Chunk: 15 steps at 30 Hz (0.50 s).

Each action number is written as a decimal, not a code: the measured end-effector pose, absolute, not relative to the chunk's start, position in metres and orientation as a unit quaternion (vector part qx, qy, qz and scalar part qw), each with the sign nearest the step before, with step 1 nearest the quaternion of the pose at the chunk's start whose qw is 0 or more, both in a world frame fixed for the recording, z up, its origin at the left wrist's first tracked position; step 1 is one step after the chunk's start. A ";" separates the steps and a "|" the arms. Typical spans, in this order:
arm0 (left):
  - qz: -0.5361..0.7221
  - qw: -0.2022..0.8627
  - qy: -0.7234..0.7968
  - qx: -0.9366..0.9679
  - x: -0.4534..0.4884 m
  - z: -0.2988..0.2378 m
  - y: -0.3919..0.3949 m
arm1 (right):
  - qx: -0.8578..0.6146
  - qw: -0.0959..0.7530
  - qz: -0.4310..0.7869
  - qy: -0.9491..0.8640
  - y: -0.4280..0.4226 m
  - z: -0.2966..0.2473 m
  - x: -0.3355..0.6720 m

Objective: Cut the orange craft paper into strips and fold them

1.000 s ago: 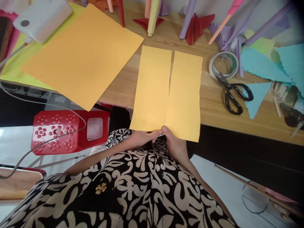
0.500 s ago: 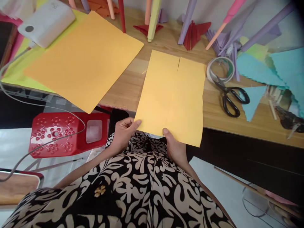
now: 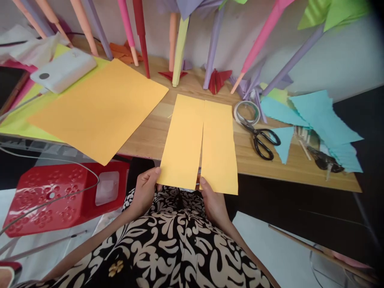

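Observation:
Two yellow-orange paper halves lie side by side over the table's front edge, a left half (image 3: pixel 183 140) and a right half (image 3: pixel 219 148). The gap between them is wide at the near end and narrows to a fine line towards the far edge; I cannot tell whether they still join there. My left hand (image 3: pixel 146 190) pinches the near left corner of the left half, thumb on top. With its thumb on the inner near corner, my right hand (image 3: pixel 214 202) grips the right half. Black-handled scissors (image 3: pixel 262 142) rest to the right, blades against a tape roll (image 3: pixel 247 113).
A larger orange sheet (image 3: pixel 102 108) lies left, overhanging the wooden table (image 3: pixel 144 140), with a white power bank (image 3: pixel 64 70) behind it. Rolled paper stems (image 3: pixel 213 48) stand along the back. Turquoise paper (image 3: pixel 324 116) lies right. A red stool (image 3: pixel 57 196) stands below.
The sheet had only a short slit at its far edge; now a split runs up from its near edge. The right hand has shifted slightly from the left one. The view has tilted up.

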<state>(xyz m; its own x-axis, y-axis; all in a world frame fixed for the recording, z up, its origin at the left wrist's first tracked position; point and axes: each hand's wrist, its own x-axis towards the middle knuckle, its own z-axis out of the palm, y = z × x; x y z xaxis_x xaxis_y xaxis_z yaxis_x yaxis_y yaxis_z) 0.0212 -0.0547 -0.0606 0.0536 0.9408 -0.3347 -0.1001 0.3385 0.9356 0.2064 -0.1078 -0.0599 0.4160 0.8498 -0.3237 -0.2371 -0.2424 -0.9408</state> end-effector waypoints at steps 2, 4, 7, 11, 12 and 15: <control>0.421 0.618 0.520 0.413 0.019 -0.062 -0.056 | -0.590 0.562 0.534 -0.225 -0.109 -0.056 0.208; 0.407 0.622 0.500 0.445 0.015 -0.063 -0.058 | -0.573 0.573 0.553 -0.196 -0.110 -0.052 0.210; 0.374 0.613 0.487 0.497 0.008 -0.064 -0.061 | -0.565 0.592 0.554 -0.151 -0.113 -0.050 0.213; 0.342 0.603 0.494 0.525 0.009 -0.065 -0.061 | -0.569 0.619 0.531 -0.105 -0.116 -0.051 0.221; 0.340 0.607 0.495 0.521 0.012 -0.064 -0.060 | -0.572 0.626 0.522 -0.095 -0.117 -0.051 0.223; 0.326 0.623 0.502 0.504 0.025 -0.061 -0.057 | -0.577 0.631 0.510 -0.087 -0.115 -0.050 0.226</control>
<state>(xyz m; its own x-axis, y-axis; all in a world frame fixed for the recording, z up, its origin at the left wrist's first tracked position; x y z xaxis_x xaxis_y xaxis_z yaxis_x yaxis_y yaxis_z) 0.0253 -0.0569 -0.0606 0.2840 0.9119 -0.2964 0.0988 0.2796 0.9550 0.2258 -0.1155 -0.0501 0.4639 0.7446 -0.4800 -0.5443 -0.1880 -0.8176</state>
